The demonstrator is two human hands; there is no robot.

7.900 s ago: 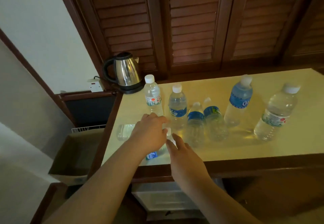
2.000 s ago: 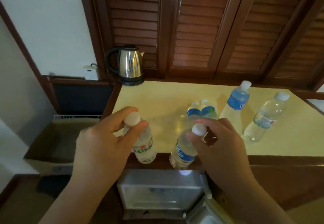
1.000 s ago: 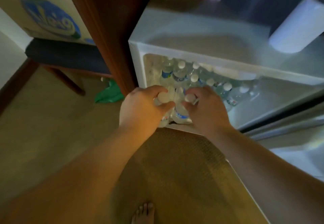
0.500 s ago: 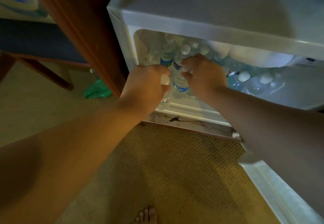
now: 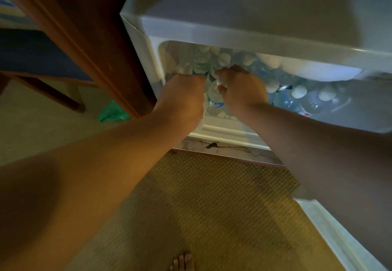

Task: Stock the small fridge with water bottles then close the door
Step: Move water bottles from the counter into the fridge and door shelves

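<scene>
The small white fridge (image 5: 244, 43) stands open in front of me, its door (image 5: 331, 228) swung out at the lower right. Several clear water bottles (image 5: 297, 98) with white caps fill its floor. My right hand (image 5: 241, 90) is shut on the cap end of a blue-labelled water bottle (image 5: 215, 100) at the fridge's front left. My left hand (image 5: 182, 98) is closed beside it, just inside the opening; it hides the bottle it carries almost fully.
A dark wooden cabinet panel (image 5: 101, 43) stands close against the fridge's left side. A green object (image 5: 112, 113) lies on the floor behind it. Woven matting (image 5: 212, 207) covers the floor below, with my bare toes (image 5: 182, 262) at the bottom edge.
Both hands carried a bottle each down from the table to the open fridge. In the last half second they pushed a little deeper into the fridge's front left.
</scene>
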